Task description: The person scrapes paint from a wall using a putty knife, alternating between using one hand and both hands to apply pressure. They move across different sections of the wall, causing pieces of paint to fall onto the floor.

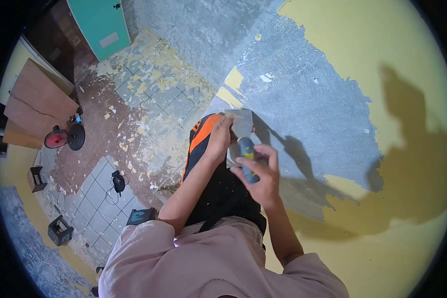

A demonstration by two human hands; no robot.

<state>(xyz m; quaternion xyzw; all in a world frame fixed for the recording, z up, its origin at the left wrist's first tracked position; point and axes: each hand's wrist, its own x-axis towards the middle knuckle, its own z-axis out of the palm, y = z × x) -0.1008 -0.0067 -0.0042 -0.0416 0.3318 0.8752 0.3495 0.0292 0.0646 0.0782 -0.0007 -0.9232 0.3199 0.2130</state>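
A scraper with a wide metal blade [242, 123] and a dark grey and yellow handle [246, 147] is held up in front of my body. My left hand [220, 137] pinches the blade's left edge near its top. Around the handle, the fingers of my right hand [261, 175] are curled. Beside and behind the hands stands the wall, its grey bared patch [308, 109] bordered by yellow paint [382, 39] with a ragged edge. Small flakes lie on my dark trousers [223, 193], which have an orange panel at the knee.
Paint flakes litter the tiled floor [171, 107]. At the left are a fan [57, 137], leaning brown boards [39, 102] and small dark stools [60, 231]. A black corded device [118, 183] lies on the tiles. A green door [100, 27] stands at the back.
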